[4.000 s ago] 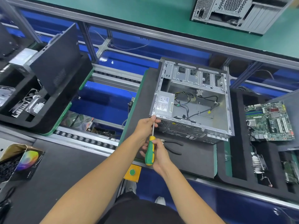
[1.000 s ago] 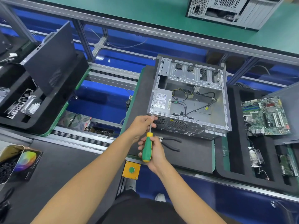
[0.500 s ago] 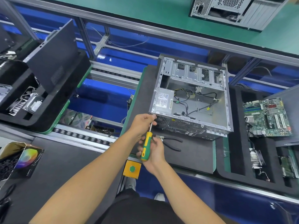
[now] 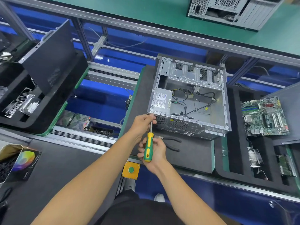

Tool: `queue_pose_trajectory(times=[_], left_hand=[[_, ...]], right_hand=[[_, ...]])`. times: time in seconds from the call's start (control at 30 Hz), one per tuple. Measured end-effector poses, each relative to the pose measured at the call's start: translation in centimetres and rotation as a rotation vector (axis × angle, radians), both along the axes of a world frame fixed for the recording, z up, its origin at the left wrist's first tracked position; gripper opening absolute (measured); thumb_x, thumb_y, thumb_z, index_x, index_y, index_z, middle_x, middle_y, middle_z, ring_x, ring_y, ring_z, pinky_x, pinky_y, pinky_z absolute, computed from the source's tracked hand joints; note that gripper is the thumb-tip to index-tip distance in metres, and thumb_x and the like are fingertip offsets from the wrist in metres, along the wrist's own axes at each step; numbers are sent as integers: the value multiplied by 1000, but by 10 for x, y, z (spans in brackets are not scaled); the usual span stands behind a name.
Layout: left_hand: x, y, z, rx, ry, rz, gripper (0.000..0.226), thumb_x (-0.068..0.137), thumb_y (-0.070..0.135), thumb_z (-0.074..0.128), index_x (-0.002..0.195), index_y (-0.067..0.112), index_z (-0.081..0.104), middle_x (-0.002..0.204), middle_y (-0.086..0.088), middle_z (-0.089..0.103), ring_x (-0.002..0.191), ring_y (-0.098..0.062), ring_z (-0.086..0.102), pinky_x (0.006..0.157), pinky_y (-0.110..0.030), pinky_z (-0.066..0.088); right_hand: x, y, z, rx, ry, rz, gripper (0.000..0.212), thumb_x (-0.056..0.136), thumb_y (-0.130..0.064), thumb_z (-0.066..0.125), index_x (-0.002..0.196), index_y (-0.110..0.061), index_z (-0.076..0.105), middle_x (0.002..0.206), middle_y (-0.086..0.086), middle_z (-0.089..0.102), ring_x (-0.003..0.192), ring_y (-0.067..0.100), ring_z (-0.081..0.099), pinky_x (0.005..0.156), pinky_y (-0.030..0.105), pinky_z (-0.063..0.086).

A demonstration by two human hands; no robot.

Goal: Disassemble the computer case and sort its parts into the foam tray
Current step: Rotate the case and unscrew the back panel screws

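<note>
Computer case (image 4: 190, 101) lies open just beyond left hand (image 4: 142, 125), which pinches shaft of screwdriver (image 4: 148, 147); handle gripped by right hand (image 4: 154, 153). Tip slip likely if shaft tilted; freed screw easily lost.

Both forearms are bare to the elbow, no sleeves showing. The left hand (image 4: 140, 125) and right hand (image 4: 155, 152) wear no gloves. Dark clothing (image 4: 138, 210) covers the lap; a white shoe (image 4: 159, 197) peeks out.
</note>
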State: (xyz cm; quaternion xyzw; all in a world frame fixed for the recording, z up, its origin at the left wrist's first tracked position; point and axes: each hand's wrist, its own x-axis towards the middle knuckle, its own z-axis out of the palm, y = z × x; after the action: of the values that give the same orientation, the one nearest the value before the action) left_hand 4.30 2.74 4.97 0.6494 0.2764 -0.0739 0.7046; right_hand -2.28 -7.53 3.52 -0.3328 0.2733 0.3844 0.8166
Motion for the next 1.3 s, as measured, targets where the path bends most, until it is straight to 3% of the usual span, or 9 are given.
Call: queue_pose_trajectory(times=[0.23, 0.4, 0.53, 0.63, 0.77, 0.87, 1.0, 1.1, 1.3], left_hand=[[-1, -2, 1, 7, 15, 17, 28, 107, 31, 53, 99, 12, 72, 69, 10, 70, 50, -2, 41, 52, -18, 38], [0, -3, 3, 28, 22, 30, 29, 107, 31, 53, 99, 12, 73, 62, 14, 68, 47, 3, 45, 50, -13, 40], [-1, -3, 3, 25, 15, 26, 28, 107, 31, 53, 98, 14, 73, 73, 10, 70, 55, -3, 44, 56, -20, 40], [-1, -2, 2, -5, 17, 29, 27, 107, 30, 53, 98, 13, 73, 74, 8, 71, 57, -5, 44, 58, -22, 39], [0, -4, 1, -16, 7, 44, 27, 107, 29, 53, 98, 11, 72, 73, 8, 71, 53, -3, 43, 55, -19, 40], [0, -4, 0, 9, 4, 43, 28, 106, 29, 54, 98, 10, 72, 66, 11, 70, 48, 1, 43, 52, -16, 40], [1, -2, 0, -41, 11, 44, 29, 107, 28, 53, 102, 8, 72, 69, 10, 71, 53, -2, 45, 57, -18, 41], [1, -3, -1, -60, 18, 53, 28, 107, 29, 53, 104, 9, 72, 78, 7, 73, 57, -3, 45, 60, -19, 42], [-3, -4, -9, -59, -14, 96, 27, 106, 28, 56, 106, 6, 72, 82, 4, 73, 52, 2, 48, 55, -14, 43]], right_hand=[[-4, 3, -2, -159, 14, -57, 7, 90, -14, 57, 95, -9, 58, 72, 5, 63, 55, 13, 59, 48, 27, 51], [4, -3, 6, -33, 2, 3, 31, 83, -29, 46, 69, -8, 64, 72, 9, 60, 48, 16, 44, 41, 21, 35], [1, -1, 0, -139, 23, -37, 22, 94, -23, 52, 82, -9, 64, 77, 9, 66, 59, 16, 64, 51, 27, 53], [2, 1, -1, -276, -37, -14, 5, 86, -15, 63, 87, -14, 58, 68, 4, 64, 56, 15, 63, 50, 28, 52], [7, -5, 0, -52, 44, -39, 20, 85, -25, 52, 80, -7, 57, 70, 7, 56, 47, 13, 45, 38, 23, 38], [7, -7, -1, 21, 64, -93, 21, 89, -20, 49, 90, -2, 58, 75, 12, 59, 51, 15, 49, 42, 25, 45], [8, -9, -2, -163, 5, -114, 4, 92, -10, 59, 89, -12, 57, 66, 7, 61, 52, 16, 59, 52, 29, 54], [12, -12, -1, -270, -73, -90, 23, 87, -3, 63, 78, -16, 47, 59, 5, 56, 51, 17, 56, 54, 30, 54], [8, -7, -2, -347, -133, -91, 23, 84, 2, 60, 80, -14, 44, 59, 5, 56, 48, 17, 54, 46, 27, 47]])
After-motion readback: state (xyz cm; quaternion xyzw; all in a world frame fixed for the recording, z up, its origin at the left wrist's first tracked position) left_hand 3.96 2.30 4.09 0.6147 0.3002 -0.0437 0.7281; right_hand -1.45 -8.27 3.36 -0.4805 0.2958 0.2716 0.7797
